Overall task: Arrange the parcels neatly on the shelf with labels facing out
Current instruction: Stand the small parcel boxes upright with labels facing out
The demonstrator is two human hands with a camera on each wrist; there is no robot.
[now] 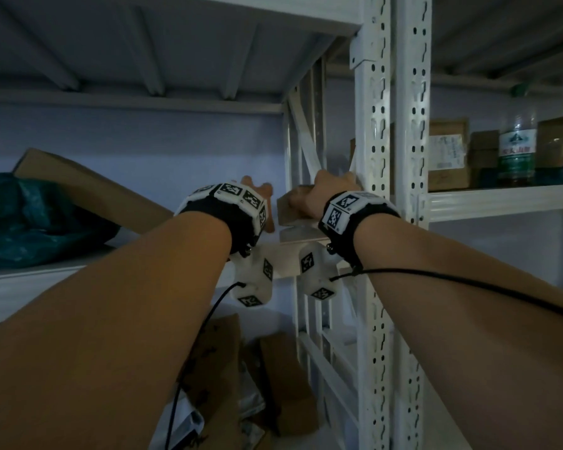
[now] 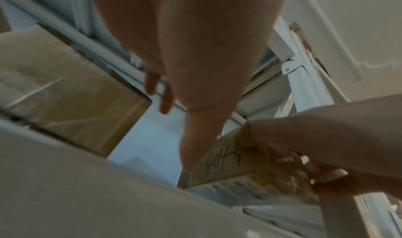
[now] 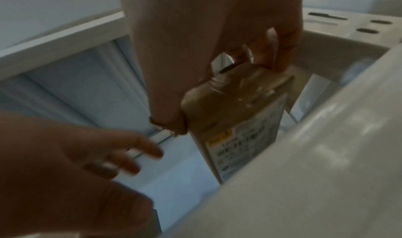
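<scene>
Cardboard, small and taped, is what I have: the parcel [image 3: 237, 119] sits at the right end of the shelf [image 1: 306, 256], close against the white upright post [image 1: 369, 190]. My right hand [image 1: 322, 194] grips it from above, thumb on the near left edge and fingers [image 3: 267, 52] curled over the far top edge, so I can turn and stand it without it slipping. The printed label [image 3: 245, 149] faces toward the shelf's front edge, toward me, which I judge is why I hold it this way round; handwriting shows on another face in the left wrist view.

My left hand [image 1: 257, 193] is beside the parcel, holding nothing, fingers [image 2: 165, 102] loosely spread over the bare shelf board. I keep it there, I think, to steady or square the box once it is down.

Further left on the same shelf a large flat box [image 1: 88, 193] leans at a tilt over a teal plastic bag [image 1: 30, 219], neither yet straightened. Below, more boxes [image 1: 286, 381] lie jumbled. Past the post, the neighbouring bay holds labelled cartons [image 1: 447, 154] and a bottle [image 1: 515, 147].
</scene>
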